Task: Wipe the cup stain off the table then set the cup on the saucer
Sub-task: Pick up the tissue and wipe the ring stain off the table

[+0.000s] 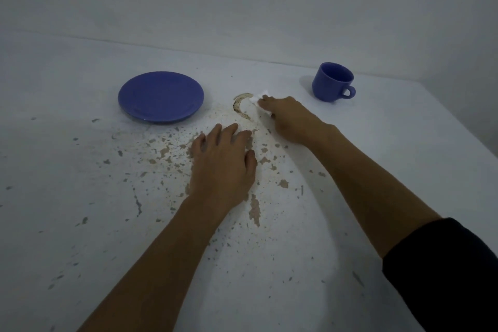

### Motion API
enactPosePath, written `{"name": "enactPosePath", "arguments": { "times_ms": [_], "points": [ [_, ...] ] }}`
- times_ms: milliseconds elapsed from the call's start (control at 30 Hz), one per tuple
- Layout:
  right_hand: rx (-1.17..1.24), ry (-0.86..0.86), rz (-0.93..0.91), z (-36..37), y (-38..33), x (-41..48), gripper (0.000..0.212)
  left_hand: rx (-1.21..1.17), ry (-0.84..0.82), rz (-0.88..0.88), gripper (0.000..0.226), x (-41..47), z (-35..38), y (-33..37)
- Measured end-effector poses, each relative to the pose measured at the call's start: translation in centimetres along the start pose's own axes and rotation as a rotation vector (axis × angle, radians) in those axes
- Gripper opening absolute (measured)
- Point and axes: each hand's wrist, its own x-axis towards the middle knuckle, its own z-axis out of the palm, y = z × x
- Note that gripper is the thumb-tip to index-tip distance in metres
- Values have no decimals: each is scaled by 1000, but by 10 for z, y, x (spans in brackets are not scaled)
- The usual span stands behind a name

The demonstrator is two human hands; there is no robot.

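A blue saucer lies on the white table at the left. A blue cup stands upright at the back right, its handle pointing right. Between them a brown curved cup stain marks the table. My right hand presses a small white tissue onto the table at the stain's right side; most of the tissue is hidden under the fingers. My left hand lies flat on the table just in front of the stain, fingers spread, holding nothing.
The tabletop's paint is chipped, with many brown and grey flecks around the hands. A pale wall rises directly behind the table. The table's right edge runs diagonally past the cup.
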Motion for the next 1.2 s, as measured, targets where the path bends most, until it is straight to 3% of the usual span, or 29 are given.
{"name": "enactPosePath", "arguments": {
  "times_ms": [167, 300, 467, 567, 700, 767, 933, 1033, 1133, 1200],
  "points": [
    [17, 66, 83, -5, -2, 11, 49, -2, 11, 0, 46, 1, 1, 1],
    [4, 110, 7, -3, -23, 18, 49, 14, 9, 6, 44, 1, 2, 1],
    [35, 42, -53, 2, -15, 4, 52, 11, 0, 6, 44, 1, 1, 0],
    [277, 104, -21, -9, 0, -4, 46, 11, 12, 19, 46, 0, 1, 0],
    [721, 405, 233, -32, 15, -2, 43, 22, -4, 13, 47, 0, 0, 1],
    [606, 439, 253, -33, 14, 5, 43, 26, -14, 6, 46, 0, 0, 1],
    [233, 146, 126, -5, -7, 13, 48, 28, -18, -6, 46, 1, -1, 2],
    [124, 125, -2, 6, -22, 13, 48, 32, -8, -2, 45, 2, 1, 2],
    [213, 97, -55, 0, -20, 12, 43, 33, -6, 2, 45, 2, 1, 1],
    [412, 181, 45, -10, -13, 16, 44, 31, -6, -1, 45, 2, 1, 2]
  ]
}}
